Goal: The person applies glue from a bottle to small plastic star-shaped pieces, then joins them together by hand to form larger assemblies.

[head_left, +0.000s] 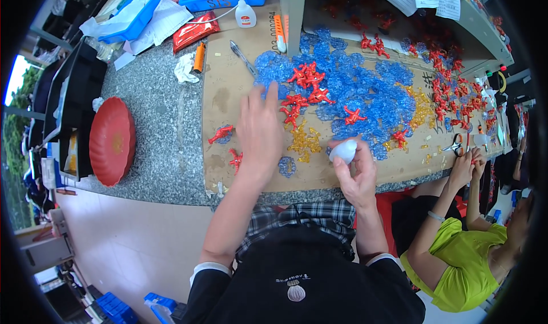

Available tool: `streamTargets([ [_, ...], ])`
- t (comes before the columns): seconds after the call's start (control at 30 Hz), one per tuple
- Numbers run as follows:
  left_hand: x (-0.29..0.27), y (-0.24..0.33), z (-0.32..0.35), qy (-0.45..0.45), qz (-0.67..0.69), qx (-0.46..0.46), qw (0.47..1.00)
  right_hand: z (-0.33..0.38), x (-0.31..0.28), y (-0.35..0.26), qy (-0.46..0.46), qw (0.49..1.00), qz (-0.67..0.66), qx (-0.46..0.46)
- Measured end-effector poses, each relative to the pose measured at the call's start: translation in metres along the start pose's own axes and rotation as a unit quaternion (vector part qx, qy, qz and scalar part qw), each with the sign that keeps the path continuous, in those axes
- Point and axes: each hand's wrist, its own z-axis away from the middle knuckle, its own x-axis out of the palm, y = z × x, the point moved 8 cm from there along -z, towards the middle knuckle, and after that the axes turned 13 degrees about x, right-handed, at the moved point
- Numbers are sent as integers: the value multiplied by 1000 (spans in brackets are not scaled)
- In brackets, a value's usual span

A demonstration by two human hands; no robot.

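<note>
Red round plastic tray (112, 141) lying at the far left of the grey speckled stone tabletop (162, 118), well left of the brown cardboard sheet (228, 90). On that sheet's left part, small red plastic coral-shaped pieces (221, 133), just left of the left hand (260, 131). Left hand flat and spread wide, palm down on the cardboard, holding nothing, fingertips touching the near edge of the big heap of clear blue plastic pieces (354, 90). More red coral pieces scattered over that heap; yellow clear plastic pieces (305, 141) on the cardboard between the two hands. Right hand (357, 172) raised over the cardboard's near edge, fingers pinched around a small white egg-shaped plastic bottle (343, 151). Further right, beyond the cardboard's right end, another person's hands (465, 167) with scissors (455, 147).
</note>
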Motion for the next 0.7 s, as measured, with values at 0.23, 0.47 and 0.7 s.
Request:
streamTargets([
  [0.23,13,-7,-15,-1,-11,36,999,13,-9,6,13,1000,23,1],
  [0.47,-19,0,2,40,58,14,997,17,-18,13,18,998,-49,36],
  [0.7,10,12,94,-61,608,-292,736,41,-9,-10,-11,999,-7,-30],
])
